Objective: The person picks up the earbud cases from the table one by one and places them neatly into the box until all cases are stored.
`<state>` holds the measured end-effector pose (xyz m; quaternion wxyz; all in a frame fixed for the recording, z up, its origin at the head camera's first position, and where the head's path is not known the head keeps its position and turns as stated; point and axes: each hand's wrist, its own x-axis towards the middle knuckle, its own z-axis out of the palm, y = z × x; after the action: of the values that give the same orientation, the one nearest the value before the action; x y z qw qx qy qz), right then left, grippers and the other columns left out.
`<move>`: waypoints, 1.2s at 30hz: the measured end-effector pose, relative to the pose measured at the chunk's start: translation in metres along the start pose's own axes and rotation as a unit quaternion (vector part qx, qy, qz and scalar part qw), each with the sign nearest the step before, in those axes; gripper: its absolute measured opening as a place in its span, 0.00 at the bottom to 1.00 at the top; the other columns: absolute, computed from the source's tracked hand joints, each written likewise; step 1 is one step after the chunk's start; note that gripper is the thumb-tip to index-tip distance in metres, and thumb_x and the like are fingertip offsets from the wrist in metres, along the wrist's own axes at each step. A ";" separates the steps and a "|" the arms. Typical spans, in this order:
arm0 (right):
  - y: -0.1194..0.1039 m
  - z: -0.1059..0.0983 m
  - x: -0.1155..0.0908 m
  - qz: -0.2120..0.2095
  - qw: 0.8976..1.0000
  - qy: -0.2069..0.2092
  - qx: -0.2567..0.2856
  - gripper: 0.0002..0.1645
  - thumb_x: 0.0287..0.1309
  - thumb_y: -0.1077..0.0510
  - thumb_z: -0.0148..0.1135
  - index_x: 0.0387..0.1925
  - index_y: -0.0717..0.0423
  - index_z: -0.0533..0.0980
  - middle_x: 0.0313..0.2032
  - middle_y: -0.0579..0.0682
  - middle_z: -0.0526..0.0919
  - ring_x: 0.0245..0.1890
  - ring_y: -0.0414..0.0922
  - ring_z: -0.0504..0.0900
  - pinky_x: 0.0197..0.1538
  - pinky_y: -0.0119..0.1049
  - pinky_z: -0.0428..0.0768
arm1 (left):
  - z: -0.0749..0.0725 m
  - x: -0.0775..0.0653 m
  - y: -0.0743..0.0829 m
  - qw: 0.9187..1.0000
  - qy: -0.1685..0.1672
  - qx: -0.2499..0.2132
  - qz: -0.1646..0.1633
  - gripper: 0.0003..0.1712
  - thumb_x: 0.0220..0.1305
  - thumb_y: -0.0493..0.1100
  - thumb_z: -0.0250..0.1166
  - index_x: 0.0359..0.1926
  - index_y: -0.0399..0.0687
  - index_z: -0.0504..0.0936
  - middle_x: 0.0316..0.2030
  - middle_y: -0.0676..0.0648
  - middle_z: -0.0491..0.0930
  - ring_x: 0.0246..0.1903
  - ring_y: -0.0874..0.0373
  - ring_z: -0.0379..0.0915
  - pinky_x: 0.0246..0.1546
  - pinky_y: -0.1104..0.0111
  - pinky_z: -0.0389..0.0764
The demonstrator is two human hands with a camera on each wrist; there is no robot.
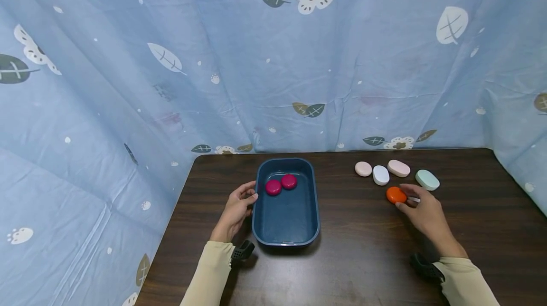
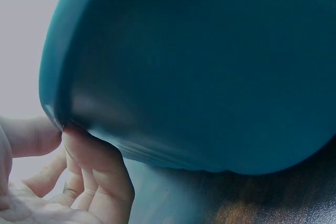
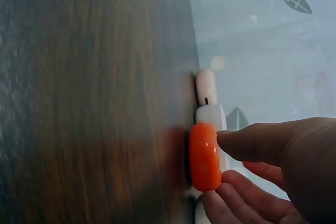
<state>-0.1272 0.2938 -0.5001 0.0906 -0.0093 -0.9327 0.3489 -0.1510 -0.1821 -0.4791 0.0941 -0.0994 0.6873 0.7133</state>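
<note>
My left hand is at the left side of a dark blue rectangular tray, its thumb and forefinger pinching the rim in the left wrist view. Two glossy magenta round pieces lie in the tray's far half. Over on the right, my right hand holds a glossy orange rounded piece between thumb and fingertips, low at the table. Partly hidden beneath that hand is a white piece.
Beyond the right hand lie a round pale pink piece, a white oval, a pink oval and a mint green oval. A blue patterned curtain hangs behind the dark wooden table.
</note>
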 end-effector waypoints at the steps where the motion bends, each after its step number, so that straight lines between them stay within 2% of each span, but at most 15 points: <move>1: -0.001 0.001 0.000 -0.006 1.000 0.000 -0.001 0.32 0.58 0.71 0.74 0.63 0.74 0.73 0.57 0.77 0.77 0.54 0.72 0.80 0.54 0.60 0.78 | 0.000 0.000 0.000 1.000 0.000 0.000 0.001 0.25 0.77 0.31 0.57 0.72 0.39 0.73 0.47 0.45 0.70 0.39 0.56 0.72 0.32 0.68 0.78; 8: -0.009 0.011 0.000 -0.040 0.999 0.001 0.001 0.33 0.53 0.73 0.76 0.61 0.75 0.74 0.55 0.76 0.78 0.54 0.71 0.79 0.54 0.64 0.79 | -0.001 -0.001 0.000 1.000 0.000 0.001 0.000 0.25 0.77 0.31 0.58 0.73 0.39 0.73 0.47 0.45 0.71 0.39 0.55 0.72 0.33 0.67 0.78; 12: -0.013 0.015 0.001 -0.044 0.999 -0.016 0.004 0.33 0.53 0.73 0.76 0.60 0.75 0.75 0.54 0.76 0.77 0.53 0.71 0.79 0.55 0.67 0.79 | -0.001 0.000 0.000 1.000 0.002 0.002 -0.003 0.25 0.77 0.31 0.58 0.72 0.39 0.73 0.47 0.45 0.71 0.39 0.56 0.72 0.33 0.67 0.78; 24: -0.024 0.023 0.008 -0.047 0.996 -0.069 -0.019 0.32 0.53 0.69 0.78 0.58 0.75 0.77 0.56 0.77 0.75 0.52 0.71 0.79 0.55 0.66 0.79 | -0.001 0.000 0.000 1.000 0.000 -0.004 0.002 0.26 0.77 0.30 0.57 0.73 0.37 0.73 0.45 0.46 0.71 0.39 0.55 0.73 0.32 0.67 0.79; 31: -0.033 0.028 0.009 -0.049 0.996 -0.075 -0.009 0.31 0.53 0.68 0.79 0.58 0.74 0.78 0.56 0.75 0.76 0.50 0.68 0.81 0.54 0.64 0.81 | -0.001 -0.002 0.000 1.000 -0.002 -0.008 0.006 0.25 0.77 0.30 0.57 0.72 0.35 0.73 0.45 0.46 0.71 0.39 0.56 0.73 0.32 0.68 0.79; 36: -0.044 0.032 0.009 -0.061 0.996 -0.070 0.005 0.31 0.53 0.68 0.80 0.58 0.72 0.79 0.57 0.74 0.78 0.54 0.69 0.79 0.57 0.66 0.78 | 0.000 -0.002 0.001 1.000 -0.002 -0.010 0.004 0.25 0.77 0.30 0.57 0.72 0.37 0.73 0.45 0.46 0.71 0.39 0.56 0.73 0.33 0.68 0.79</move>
<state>-0.1402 0.2407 -0.4940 0.0462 0.0729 -0.9339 0.3470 -0.1496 -0.1826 -0.4781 0.0919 -0.0960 0.6807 0.7204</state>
